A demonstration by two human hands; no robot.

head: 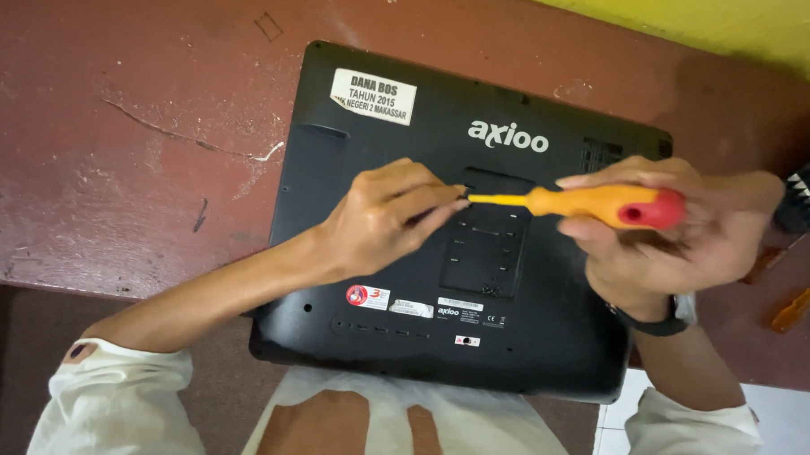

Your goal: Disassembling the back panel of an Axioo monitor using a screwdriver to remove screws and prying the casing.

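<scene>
Seen from the head camera, a black all-in-one computer (404,254) lay face down on a worn reddish-brown table (129,155), its lower edge overhanging the table's near side toward the person's lap. The person's right hand (674,237) was curled around the orange handle of a screwdriver (594,204) with a red end cap, fingers wrapped tight over the grip. The tool lay nearly level above the computer's back, its yellow shaft pointing left to the upper edge of a recessed rectangular panel (485,248). The left hand (383,218) rested on the casing just beside that panel, fingers drawn together and pinching at the screwdriver's tip (what lay between the fingertips could not be made out). A dark band circled the right wrist. A second orange-handled screwdriver (797,308) lay on the table at the far right, well apart from the computer.
</scene>
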